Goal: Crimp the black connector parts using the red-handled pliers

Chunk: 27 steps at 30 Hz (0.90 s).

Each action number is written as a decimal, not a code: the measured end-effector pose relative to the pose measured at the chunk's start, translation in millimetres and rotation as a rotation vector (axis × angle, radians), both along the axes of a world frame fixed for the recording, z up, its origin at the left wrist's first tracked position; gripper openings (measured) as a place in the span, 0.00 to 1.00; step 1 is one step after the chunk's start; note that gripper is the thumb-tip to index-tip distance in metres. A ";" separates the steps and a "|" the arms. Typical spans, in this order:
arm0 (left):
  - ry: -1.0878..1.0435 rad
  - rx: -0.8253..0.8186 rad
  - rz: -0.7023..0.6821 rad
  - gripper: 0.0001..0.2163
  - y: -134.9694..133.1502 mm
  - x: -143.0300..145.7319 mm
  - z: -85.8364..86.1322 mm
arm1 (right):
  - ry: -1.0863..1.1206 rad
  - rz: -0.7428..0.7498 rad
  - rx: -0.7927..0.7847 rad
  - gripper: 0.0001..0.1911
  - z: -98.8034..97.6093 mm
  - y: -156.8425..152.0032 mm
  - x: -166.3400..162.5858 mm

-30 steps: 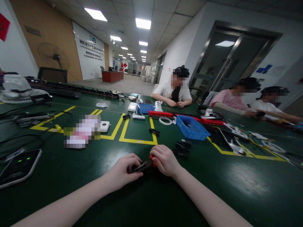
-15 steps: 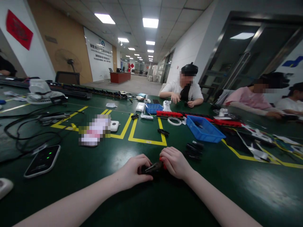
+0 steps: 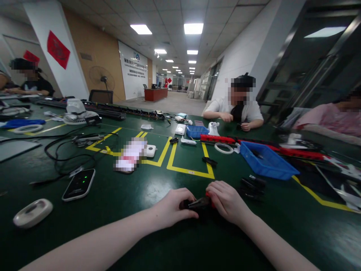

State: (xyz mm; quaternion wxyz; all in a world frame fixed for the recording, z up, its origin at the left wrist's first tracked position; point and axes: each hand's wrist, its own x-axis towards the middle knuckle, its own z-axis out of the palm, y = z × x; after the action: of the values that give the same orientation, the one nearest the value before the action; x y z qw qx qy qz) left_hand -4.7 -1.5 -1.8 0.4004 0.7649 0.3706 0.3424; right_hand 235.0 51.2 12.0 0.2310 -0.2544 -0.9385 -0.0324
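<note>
In the head view, my right hand [image 3: 225,199] is closed round the red handles of a pair of pliers [image 3: 200,203]. The metal jaws of the pliers point left, toward my left hand [image 3: 179,206]. Between the thumb and fingers of that hand is a small black part [image 3: 184,204], mostly hidden. The tips of the jaws are at this part; whether they grip it I cannot tell. Both hands are just above the green table [image 3: 158,241]. Several black parts [image 3: 252,187] lie close together to the right of my right hand.
A blue bin [image 3: 267,165] stands at the right, with red strips [image 3: 217,139] behind it. A single black part [image 3: 209,162] lies by the yellow tape. Phones and black cables [image 3: 56,150] are at left, near a white oval object [image 3: 33,213]. A person [image 3: 234,109] sits across the table.
My view has turned left, so everything appears farther right. Both hands keep their hold, with the pliers still pointing at the black part. The person across has lowered a hand toward the table.
</note>
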 end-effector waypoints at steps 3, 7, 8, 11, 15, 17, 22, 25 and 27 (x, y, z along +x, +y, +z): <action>0.009 0.014 -0.003 0.10 0.4 -0.3 -0.5 | 0.004 0.003 -0.003 0.17 0.1 -0.3 -0.7; 0.011 -0.012 0.020 0.10 1.1 -0.2 -0.8 | 0.020 0.013 -0.002 0.16 -2.0 4.3 1.8; 0.010 -0.024 0.029 0.10 1.2 -0.1 -0.6 | 0.025 0.016 -0.001 0.17 -3.1 5.8 2.8; 0.010 -0.048 0.041 0.10 0.9 0.2 0.4 | 0.034 0.018 -0.006 0.17 -7.4 9.8 5.4; 0.023 -0.059 0.040 0.10 0.8 1.1 1.8 | 0.030 0.019 -0.029 0.16 -12.2 12.2 7.0; 0.032 -0.061 0.036 0.10 1.3 1.5 1.8 | 0.030 0.024 -0.036 0.16 -13.2 12.7 7.3; 0.036 -0.046 0.018 0.10 2.2 2.3 0.3 | 0.047 0.017 -0.052 0.15 -13.0 12.2 8.1; 0.040 -0.029 0.007 0.10 1.2 2.7 1.2 | 0.064 0.017 -0.046 0.15 -12.7 11.0 8.6; 0.051 -0.023 -0.002 0.10 0.1 3.0 2.7 | 0.077 0.012 -0.038 0.15 -12.7 10.5 9.1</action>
State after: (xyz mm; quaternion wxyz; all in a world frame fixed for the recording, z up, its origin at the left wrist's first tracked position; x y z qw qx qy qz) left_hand -1.7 -1.3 0.9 0.3999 0.7692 0.3835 0.3183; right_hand 244.1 61.7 -0.7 0.2621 -0.2542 -0.9309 -0.0036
